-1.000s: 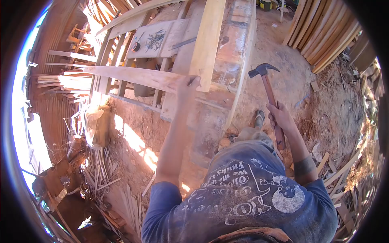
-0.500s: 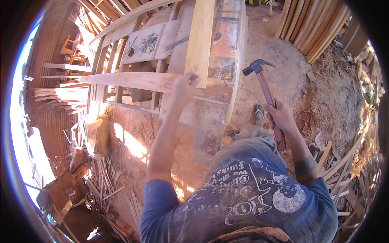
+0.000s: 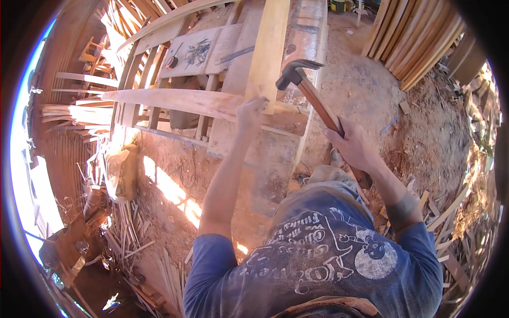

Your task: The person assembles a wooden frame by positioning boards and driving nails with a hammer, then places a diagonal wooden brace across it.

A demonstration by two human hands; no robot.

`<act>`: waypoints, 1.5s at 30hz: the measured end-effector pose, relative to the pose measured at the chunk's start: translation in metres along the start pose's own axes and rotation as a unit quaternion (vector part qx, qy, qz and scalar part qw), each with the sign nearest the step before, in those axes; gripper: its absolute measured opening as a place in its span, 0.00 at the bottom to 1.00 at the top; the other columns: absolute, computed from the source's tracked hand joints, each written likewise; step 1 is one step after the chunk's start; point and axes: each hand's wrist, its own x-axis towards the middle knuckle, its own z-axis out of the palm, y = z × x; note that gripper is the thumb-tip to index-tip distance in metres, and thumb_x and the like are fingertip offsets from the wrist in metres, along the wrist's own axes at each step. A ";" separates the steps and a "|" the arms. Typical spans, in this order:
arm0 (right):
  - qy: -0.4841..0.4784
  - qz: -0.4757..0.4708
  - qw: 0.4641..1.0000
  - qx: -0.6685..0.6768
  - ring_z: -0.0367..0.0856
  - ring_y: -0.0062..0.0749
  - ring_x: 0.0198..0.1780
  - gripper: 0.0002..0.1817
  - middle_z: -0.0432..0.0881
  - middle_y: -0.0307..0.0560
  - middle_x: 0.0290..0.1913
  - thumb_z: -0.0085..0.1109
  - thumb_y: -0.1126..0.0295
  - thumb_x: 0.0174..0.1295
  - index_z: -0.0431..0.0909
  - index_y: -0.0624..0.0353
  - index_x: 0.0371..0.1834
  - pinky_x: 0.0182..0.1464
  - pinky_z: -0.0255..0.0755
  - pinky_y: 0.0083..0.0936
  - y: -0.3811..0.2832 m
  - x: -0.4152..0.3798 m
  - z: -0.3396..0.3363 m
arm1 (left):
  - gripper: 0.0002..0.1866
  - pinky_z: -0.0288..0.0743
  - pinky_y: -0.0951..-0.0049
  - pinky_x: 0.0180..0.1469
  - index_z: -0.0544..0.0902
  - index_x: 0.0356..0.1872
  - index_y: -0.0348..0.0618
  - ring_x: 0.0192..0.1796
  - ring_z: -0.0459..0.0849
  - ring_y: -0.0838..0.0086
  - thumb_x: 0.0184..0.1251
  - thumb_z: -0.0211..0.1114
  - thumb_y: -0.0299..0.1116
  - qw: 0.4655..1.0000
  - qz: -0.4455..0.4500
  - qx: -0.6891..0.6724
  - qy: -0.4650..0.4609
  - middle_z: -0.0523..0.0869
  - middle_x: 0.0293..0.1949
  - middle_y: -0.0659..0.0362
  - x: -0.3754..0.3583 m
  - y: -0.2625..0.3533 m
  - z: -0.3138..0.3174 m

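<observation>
My left hand point(image 3: 250, 112) rests on a long pale plank point(image 3: 169, 100) where it meets an upright board point(image 3: 268, 50), fingers pinched as if on a small nail, which is too small to confirm. My right hand point(image 3: 352, 144) grips the wooden handle of a claw hammer point(image 3: 297, 74). The hammer head hangs just right of and above my left hand, over the plank joint.
A wooden frame with slats carries a panel with a pile of nails point(image 3: 197, 52) and a tape measure point(image 3: 171, 62). Planks lean at the upper right point(image 3: 419, 42). Offcuts litter the dirt at right point(image 3: 450, 228) and lower left point(image 3: 127, 233).
The hammer has swung left from beside my right side to above the plank joint, close to my left hand. My left hand has stayed on the plank.
</observation>
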 end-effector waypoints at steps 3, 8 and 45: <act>0.040 -0.049 0.998 -0.029 0.80 0.51 0.25 0.16 0.78 0.60 0.24 0.60 0.61 0.69 0.75 0.66 0.39 0.30 0.71 0.41 -0.034 0.002 -0.012 | 0.16 0.81 0.69 0.41 0.90 0.41 0.37 0.38 0.90 0.61 0.57 0.58 0.14 1.000 -0.015 -0.012 -0.011 0.90 0.36 0.47 0.000 0.002 -0.001; 0.067 -0.079 0.995 -0.010 0.81 0.57 0.28 0.16 0.79 0.62 0.25 0.59 0.61 0.69 0.74 0.66 0.38 0.33 0.71 0.44 -0.054 0.008 0.000 | 0.15 0.82 0.67 0.42 0.90 0.41 0.36 0.38 0.90 0.59 0.58 0.58 0.15 1.000 -0.009 -0.017 0.000 0.90 0.37 0.46 0.000 0.008 -0.003; 0.189 -0.343 0.831 0.396 0.75 0.22 0.22 0.15 0.76 0.41 0.26 0.46 0.53 0.77 0.68 0.54 0.46 0.21 0.73 0.25 -0.066 0.025 -0.002 | 0.50 0.76 0.61 0.58 0.87 0.53 0.37 0.56 0.87 0.56 0.45 0.68 0.78 0.928 -0.320 -0.011 -0.188 0.89 0.49 0.43 0.124 -0.055 0.009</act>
